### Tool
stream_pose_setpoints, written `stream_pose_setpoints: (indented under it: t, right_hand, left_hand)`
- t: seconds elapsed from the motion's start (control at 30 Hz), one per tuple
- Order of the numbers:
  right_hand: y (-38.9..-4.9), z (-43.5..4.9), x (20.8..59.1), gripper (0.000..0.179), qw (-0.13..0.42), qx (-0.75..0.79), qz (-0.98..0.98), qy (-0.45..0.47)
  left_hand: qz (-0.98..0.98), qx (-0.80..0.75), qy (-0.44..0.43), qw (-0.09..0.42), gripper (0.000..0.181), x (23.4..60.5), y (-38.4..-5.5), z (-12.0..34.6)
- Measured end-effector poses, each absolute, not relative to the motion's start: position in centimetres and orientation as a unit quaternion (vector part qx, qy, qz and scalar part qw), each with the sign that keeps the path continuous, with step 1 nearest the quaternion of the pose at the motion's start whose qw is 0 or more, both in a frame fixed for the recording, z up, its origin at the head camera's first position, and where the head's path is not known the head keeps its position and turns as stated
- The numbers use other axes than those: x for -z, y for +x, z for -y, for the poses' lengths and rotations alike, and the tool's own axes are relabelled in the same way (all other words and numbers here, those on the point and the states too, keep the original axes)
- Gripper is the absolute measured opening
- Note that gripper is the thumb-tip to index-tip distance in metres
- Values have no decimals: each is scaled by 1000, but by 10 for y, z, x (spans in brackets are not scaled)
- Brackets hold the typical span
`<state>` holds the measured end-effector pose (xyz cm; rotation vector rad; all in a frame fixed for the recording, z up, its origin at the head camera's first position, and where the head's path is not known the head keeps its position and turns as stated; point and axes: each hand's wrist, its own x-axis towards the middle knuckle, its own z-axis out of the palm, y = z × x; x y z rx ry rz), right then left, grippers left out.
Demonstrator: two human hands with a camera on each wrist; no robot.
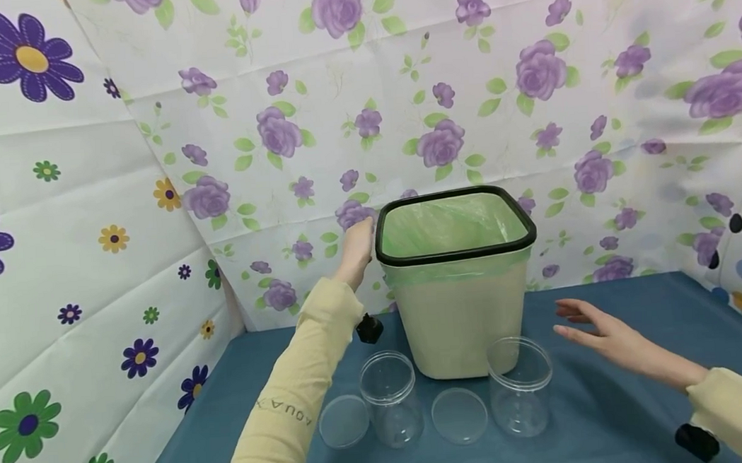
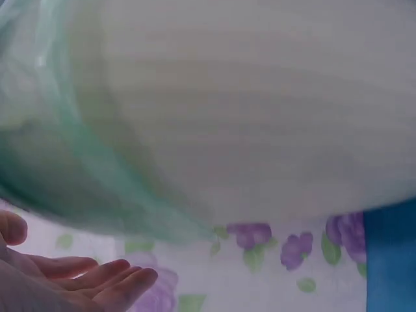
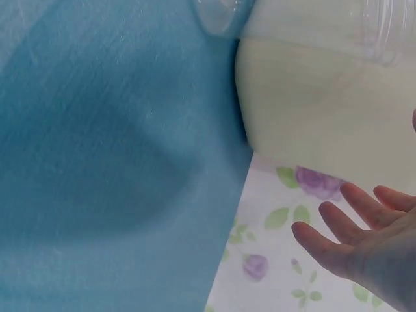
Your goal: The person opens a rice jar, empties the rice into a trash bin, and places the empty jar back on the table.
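Observation:
A cream trash bin (image 1: 462,318) stands upright on the table, lined with a green plastic bag (image 1: 447,227) under a black rim ring (image 1: 458,256). My left hand (image 1: 356,250) is at the bin's upper left side. In the left wrist view its fingers (image 2: 110,279) are extended, with a gap between them and the bin wall. To the right of the bin, my right hand (image 1: 597,331) hovers above the table with relaxed, spread fingers (image 3: 341,224), holding nothing. Two clear jars without lids, a left jar (image 1: 393,414) and a right jar (image 1: 520,406), stand in front of the bin.
Two clear round lids lie flat on the blue table (image 1: 612,415): a left lid (image 1: 344,422) beside the left jar and another lid (image 1: 460,416) between the jars. A floral curtain (image 1: 311,86) hangs behind the bin, and a flower-print sheet (image 1: 62,293) closes the left side.

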<state>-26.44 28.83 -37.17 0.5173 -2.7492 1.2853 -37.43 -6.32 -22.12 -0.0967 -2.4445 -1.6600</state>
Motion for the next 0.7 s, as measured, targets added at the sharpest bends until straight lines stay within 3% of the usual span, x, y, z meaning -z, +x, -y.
stream_pose_setpoints:
  t: [0.27,0.47,0.7]
  right_hand:
    - [-275,-292,357,67,70,-372,914,148]
    - [-284,-293,348,66,88,-358,917,153]
    - [-295,-296,341,70,99,-335,924,154]
  left_hand:
    - [825,561,-34,58,54,237,-376,97]
    - [847,530,-36,35,57,259,-374,120]
    - [875,480,-52,46,62,278,-375,137]
